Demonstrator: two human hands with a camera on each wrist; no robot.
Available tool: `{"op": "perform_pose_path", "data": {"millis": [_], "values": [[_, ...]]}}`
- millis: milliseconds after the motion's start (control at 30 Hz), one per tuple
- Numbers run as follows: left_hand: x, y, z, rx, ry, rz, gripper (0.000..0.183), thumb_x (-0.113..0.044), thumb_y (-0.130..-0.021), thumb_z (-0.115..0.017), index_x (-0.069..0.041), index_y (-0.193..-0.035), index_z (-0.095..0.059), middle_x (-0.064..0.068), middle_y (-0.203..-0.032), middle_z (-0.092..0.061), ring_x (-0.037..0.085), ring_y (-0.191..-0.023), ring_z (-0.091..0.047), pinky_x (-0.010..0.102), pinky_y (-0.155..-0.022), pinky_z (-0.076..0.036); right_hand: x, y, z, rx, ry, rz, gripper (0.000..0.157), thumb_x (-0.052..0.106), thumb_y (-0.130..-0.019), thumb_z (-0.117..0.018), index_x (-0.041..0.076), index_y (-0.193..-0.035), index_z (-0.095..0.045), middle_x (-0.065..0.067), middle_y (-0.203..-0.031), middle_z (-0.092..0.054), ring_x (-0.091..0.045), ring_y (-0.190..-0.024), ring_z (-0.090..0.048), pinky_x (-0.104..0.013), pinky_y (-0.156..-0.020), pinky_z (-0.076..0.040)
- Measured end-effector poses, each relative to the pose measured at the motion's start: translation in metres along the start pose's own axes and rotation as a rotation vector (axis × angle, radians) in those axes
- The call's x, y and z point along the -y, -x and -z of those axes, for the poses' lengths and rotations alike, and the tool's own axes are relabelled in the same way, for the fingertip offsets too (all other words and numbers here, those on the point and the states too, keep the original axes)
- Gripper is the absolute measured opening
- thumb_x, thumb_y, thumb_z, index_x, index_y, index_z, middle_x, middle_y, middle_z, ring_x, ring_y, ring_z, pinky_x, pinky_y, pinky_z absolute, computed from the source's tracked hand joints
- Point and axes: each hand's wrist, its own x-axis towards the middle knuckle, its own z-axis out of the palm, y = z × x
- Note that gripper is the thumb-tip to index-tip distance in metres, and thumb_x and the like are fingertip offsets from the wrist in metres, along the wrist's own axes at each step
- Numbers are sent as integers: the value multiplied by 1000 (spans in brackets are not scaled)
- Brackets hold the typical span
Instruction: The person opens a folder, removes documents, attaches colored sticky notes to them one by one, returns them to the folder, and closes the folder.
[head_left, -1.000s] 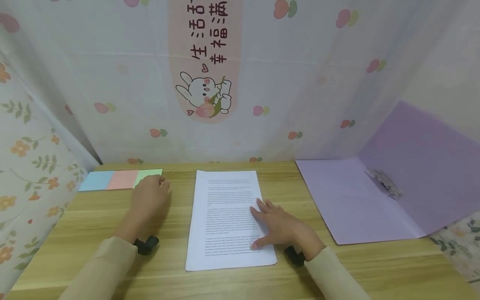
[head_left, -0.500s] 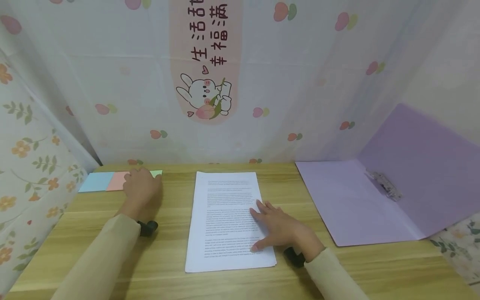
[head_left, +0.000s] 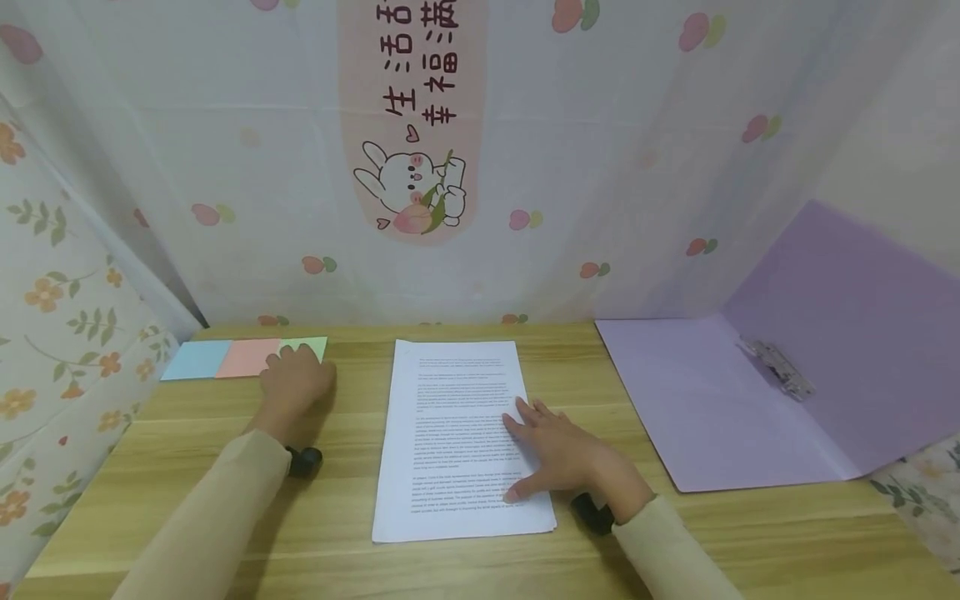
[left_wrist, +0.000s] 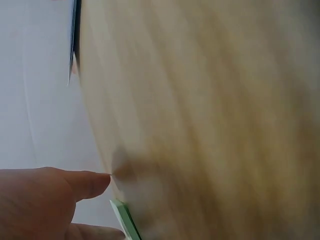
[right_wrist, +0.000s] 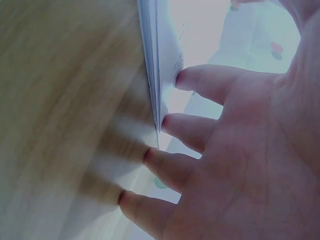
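A row of blue [head_left: 197,360], pink [head_left: 251,357] and green [head_left: 321,344] paper note pads lies at the table's back left. My left hand [head_left: 297,379] rests over the green pad, covering part of it and reaching the pink pad's edge. In the left wrist view, a fingertip [left_wrist: 102,232] touches the green pad [left_wrist: 126,218], while the thumb is held straight out beside it. A stack of printed paper [head_left: 450,442] lies upright to me at the centre. My right hand [head_left: 564,454] rests spread on its right edge, with some fingertips on the table in the right wrist view.
An open purple folder [head_left: 697,400] with a metal clip [head_left: 776,368] lies to the right, its cover leaning up against the wall side. A patterned curtain [head_left: 540,150] hangs behind the wooden table [head_left: 322,550].
My left hand has gone from the green pad's right edge leftward over the pink pad, then back right onto the green one. The right hand and paper stack have stayed put.
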Motion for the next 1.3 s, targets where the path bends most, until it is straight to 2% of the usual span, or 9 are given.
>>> {"op": "perform_pose_path", "data": {"millis": [200, 300, 433, 533, 733, 900, 1100, 1200, 1300], "values": [[-5, 3, -4, 18, -23, 38, 59, -28, -97, -31, 20, -129, -40, 44, -129, -42, 63, -124, -39, 69, -102, -36, 1, 1, 1, -1, -3, -1, 110, 62, -74, -80, 10, -158, -32, -20, -169, -13, -45, -157, -9, -66, -123, -14], [-8, 6, -5, 22, -59, 26, 61, -31, -98, -32, 20, -132, -39, 45, -132, -42, 64, -127, -38, 69, -105, -35, 2, 2, 1, 1, -10, -2, 109, 61, -75, -81, 10, -158, -32, -20, -169, -13, -45, -157, -9, -66, -123, -13], [-11, 10, -3, -5, -75, 4, 54, -30, -99, -36, 18, -121, -49, 42, -121, -51, 61, -119, -47, 65, -97, -43, 2, 2, 2, 5, -13, -5, 108, 61, -76, -80, 10, -159, -32, -20, -169, -13, -44, -157, -8, -66, -123, -13], [-10, 10, -2, -38, -86, -4, 47, -25, -100, -38, 18, -114, -52, 41, -115, -51, 59, -111, -48, 63, -89, -46, 2, 1, 1, 4, -17, -5, 108, 61, -76, -80, 11, -159, -32, -19, -170, -13, -44, -157, -8, -66, -123, -12], [-9, 4, 6, -105, 13, 21, 45, -23, -102, -39, 20, -108, -51, 40, -110, -47, 54, -103, -44, 60, -82, -43, 1, 0, -1, -1, -21, -9, 109, 61, -75, -81, 11, -158, -33, -19, -169, -14, -44, -157, -9, -66, -123, -12], [-11, -2, 12, -74, 32, 26, 45, -23, -101, -39, 20, -104, -52, 42, -109, -47, 54, -101, -44, 59, -81, -44, 1, 1, -2, 2, -32, -17, 109, 61, -75, -81, 11, -159, -32, -18, -170, -14, -44, -157, -9, -66, -124, -12], [-10, -9, 15, -58, 49, 58, 29, -16, -93, -40, 11, -89, -51, 40, -106, -45, 51, -96, -43, 55, -76, -45, 1, 3, -1, -3, -31, -7, 109, 62, -75, -80, 11, -159, -32, -18, -170, -13, -44, -157, -8, -67, -123, -13], [-8, -13, 17, -43, 61, 68, 25, -14, -92, -43, 9, -89, -51, 43, -110, -43, 53, -100, -42, 56, -78, -45, 1, 2, -1, -5, -28, -2, 109, 62, -75, -80, 11, -159, -33, -19, -170, -13, -44, -157, -8, -67, -123, -13], [-7, -17, 18, -14, 59, 81, 29, -18, -94, -49, 11, -95, -51, 45, -115, -42, 56, -105, -43, 58, -82, -46, 0, 2, -1, -5, -23, -5, 108, 63, -75, -79, 12, -159, -32, -18, -170, -13, -44, -157, -8, -66, -123, -13]]}}
